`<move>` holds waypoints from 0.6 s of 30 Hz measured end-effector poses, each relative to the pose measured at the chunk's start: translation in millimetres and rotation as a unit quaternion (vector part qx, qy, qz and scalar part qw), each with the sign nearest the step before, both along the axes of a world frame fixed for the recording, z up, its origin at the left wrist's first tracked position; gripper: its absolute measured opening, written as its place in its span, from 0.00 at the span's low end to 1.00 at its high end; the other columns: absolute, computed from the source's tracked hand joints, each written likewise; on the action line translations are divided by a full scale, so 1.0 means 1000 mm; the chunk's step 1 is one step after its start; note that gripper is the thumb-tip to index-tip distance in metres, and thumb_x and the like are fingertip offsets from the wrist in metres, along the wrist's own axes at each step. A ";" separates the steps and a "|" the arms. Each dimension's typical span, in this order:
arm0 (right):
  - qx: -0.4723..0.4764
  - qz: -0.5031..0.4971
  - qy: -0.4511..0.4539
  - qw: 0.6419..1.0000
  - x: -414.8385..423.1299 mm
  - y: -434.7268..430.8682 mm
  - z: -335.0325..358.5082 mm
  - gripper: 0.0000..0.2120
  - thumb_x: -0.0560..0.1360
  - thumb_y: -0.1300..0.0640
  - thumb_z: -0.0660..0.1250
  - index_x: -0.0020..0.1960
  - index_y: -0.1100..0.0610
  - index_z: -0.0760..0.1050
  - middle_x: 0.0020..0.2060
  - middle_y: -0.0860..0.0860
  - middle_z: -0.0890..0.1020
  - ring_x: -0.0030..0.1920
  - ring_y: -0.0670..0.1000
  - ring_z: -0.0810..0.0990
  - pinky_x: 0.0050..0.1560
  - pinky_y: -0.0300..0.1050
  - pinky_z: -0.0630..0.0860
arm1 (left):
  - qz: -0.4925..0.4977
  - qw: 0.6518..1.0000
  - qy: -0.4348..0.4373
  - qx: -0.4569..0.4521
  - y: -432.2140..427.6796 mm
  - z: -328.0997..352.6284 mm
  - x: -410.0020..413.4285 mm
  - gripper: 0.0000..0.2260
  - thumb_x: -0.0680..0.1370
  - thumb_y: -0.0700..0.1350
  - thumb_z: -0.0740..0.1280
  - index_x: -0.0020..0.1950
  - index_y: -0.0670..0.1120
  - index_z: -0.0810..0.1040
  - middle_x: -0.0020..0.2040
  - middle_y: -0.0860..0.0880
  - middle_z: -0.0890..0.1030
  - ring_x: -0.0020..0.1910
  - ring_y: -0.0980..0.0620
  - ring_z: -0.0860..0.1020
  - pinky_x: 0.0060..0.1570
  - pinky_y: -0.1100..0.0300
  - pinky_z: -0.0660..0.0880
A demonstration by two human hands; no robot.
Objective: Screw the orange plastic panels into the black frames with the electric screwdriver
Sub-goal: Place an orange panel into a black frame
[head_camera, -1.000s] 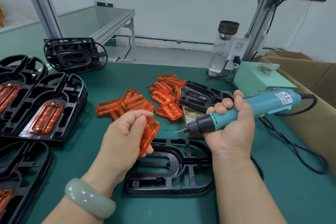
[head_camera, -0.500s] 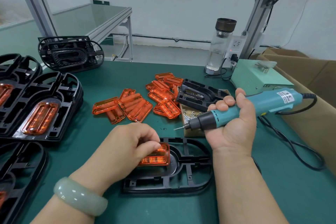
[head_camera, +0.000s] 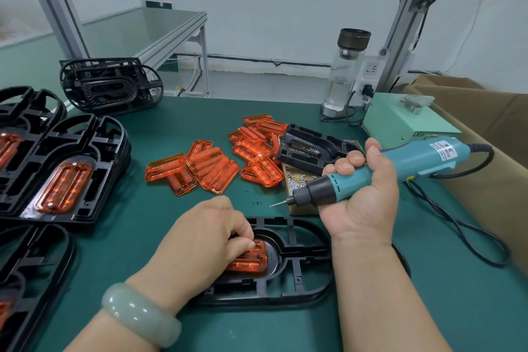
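A black frame (head_camera: pixel 300 274) lies flat on the green mat in front of me. My left hand (head_camera: pixel 200 243) covers its left half and grips an orange panel (head_camera: pixel 251 260) that sits in the frame's oval recess; only the panel's right end shows. My right hand (head_camera: pixel 363 194) holds the teal electric screwdriver (head_camera: pixel 371 174) above and to the right of the frame, bit pointing left, clear of the panel. Several loose orange panels (head_camera: pixel 211 168) lie in a heap further back.
Stacked frames with orange panels fitted (head_camera: pixel 65 180) fill the left edge. A black frame holding screws (head_camera: pixel 311 148) and loose screws (head_camera: pixel 297 180) sit by the heap. Behind are a glass bottle (head_camera: pixel 343 74), a green power box (head_camera: pixel 400 120) and a cardboard box (head_camera: pixel 485 151). The screwdriver's cable (head_camera: pixel 457 231) loops at the right.
My left hand brought the orange panel down from mid-air into the frame's recess and pushed it in further. The screwdriver hand has barely moved.
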State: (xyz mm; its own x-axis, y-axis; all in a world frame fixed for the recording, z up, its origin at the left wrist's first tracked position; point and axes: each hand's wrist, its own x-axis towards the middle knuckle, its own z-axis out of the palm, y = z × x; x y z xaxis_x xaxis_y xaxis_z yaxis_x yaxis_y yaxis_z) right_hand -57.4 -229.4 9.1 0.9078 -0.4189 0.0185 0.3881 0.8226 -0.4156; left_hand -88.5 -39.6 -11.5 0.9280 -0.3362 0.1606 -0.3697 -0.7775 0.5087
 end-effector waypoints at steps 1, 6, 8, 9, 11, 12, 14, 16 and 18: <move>0.001 0.001 -0.001 1.000 0.000 0.000 0.000 0.05 0.77 0.59 0.62 0.46 0.51 0.73 0.29 0.45 0.73 0.26 0.43 0.70 0.37 0.38 0.68 | -0.001 1.000 0.004 0.002 0.000 0.000 0.000 0.02 0.72 0.52 0.71 0.40 0.57 0.80 0.40 0.56 0.73 0.41 0.60 0.73 0.45 0.62 0.70; 0.003 0.002 -0.001 1.000 0.000 0.000 -0.001 0.05 0.77 0.60 0.62 0.46 0.51 0.74 0.29 0.45 0.73 0.26 0.43 0.71 0.39 0.39 0.67 | -0.004 1.000 -0.003 0.021 -0.001 0.003 0.000 0.05 0.72 0.53 0.71 0.38 0.57 0.76 0.37 0.56 0.73 0.38 0.59 0.72 0.43 0.62 0.69; 0.001 0.002 0.000 1.000 0.000 0.000 -0.001 0.05 0.76 0.60 0.62 0.46 0.51 0.74 0.29 0.45 0.73 0.26 0.43 0.70 0.39 0.39 0.67 | -0.003 0.999 -0.027 0.046 0.000 0.003 0.000 0.05 0.73 0.55 0.69 0.40 0.56 0.78 0.38 0.57 0.74 0.40 0.58 0.73 0.45 0.60 0.70; 0.001 0.002 0.001 1.000 0.001 0.000 -0.001 0.05 0.76 0.60 0.62 0.46 0.51 0.74 0.29 0.45 0.73 0.26 0.43 0.70 0.38 0.39 0.67 | -0.005 0.998 -0.036 0.054 0.001 0.003 -0.001 0.05 0.73 0.56 0.68 0.42 0.56 0.79 0.39 0.57 0.75 0.41 0.58 0.74 0.45 0.60 0.71; 0.000 0.005 0.003 1.000 0.001 0.001 -0.001 0.04 0.76 0.59 0.63 0.46 0.51 0.74 0.29 0.44 0.73 0.26 0.43 0.70 0.38 0.38 0.67 | -0.015 0.998 -0.037 0.057 0.004 0.004 -0.002 0.06 0.74 0.57 0.66 0.44 0.57 0.80 0.39 0.57 0.75 0.42 0.58 0.74 0.45 0.60 0.71; -0.001 0.006 0.003 1.000 0.001 0.001 -0.002 0.04 0.75 0.59 0.63 0.46 0.51 0.74 0.29 0.44 0.73 0.26 0.43 0.70 0.38 0.38 0.68 | -0.026 0.998 -0.028 0.053 0.005 0.006 -0.003 0.05 0.74 0.56 0.67 0.44 0.57 0.80 0.39 0.57 0.75 0.41 0.58 0.74 0.45 0.60 0.71; -0.004 0.007 0.006 1.000 0.001 0.001 -0.002 0.04 0.76 0.59 0.62 0.46 0.50 0.73 0.29 0.44 0.73 0.26 0.43 0.70 0.37 0.38 0.68 | -0.054 0.998 0.000 0.045 0.006 0.009 -0.004 0.03 0.74 0.53 0.68 0.43 0.57 0.81 0.39 0.58 0.75 0.41 0.59 0.74 0.45 0.61 0.71; -0.005 0.007 0.008 1.000 0.002 0.001 -0.002 0.05 0.76 0.59 0.62 0.46 0.50 0.74 0.29 0.44 0.73 0.26 0.43 0.70 0.37 0.38 0.68 | -0.071 0.996 0.023 0.048 0.007 0.011 -0.004 0.02 0.74 0.50 0.69 0.43 0.56 0.82 0.40 0.59 0.75 0.41 0.62 0.74 0.46 0.65 0.70; -0.004 0.005 0.010 1.000 0.002 0.001 -0.002 0.05 0.77 0.59 0.62 0.46 0.51 0.74 0.29 0.44 0.73 0.26 0.43 0.70 0.37 0.38 0.68 | -0.077 0.995 0.037 0.058 0.009 0.010 -0.004 0.06 0.74 0.48 0.69 0.48 0.58 0.83 0.43 0.61 0.75 0.43 0.64 0.73 0.47 0.69 0.69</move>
State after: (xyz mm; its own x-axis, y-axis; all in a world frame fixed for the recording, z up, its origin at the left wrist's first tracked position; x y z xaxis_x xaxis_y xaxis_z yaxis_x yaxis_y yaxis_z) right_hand -55.2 -228.5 6.8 0.9125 -0.4091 0.0037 0.3708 0.8232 -0.4299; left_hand -92.2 -30.6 -1.9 0.8722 -0.4870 0.0462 -0.4538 -0.7703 0.4480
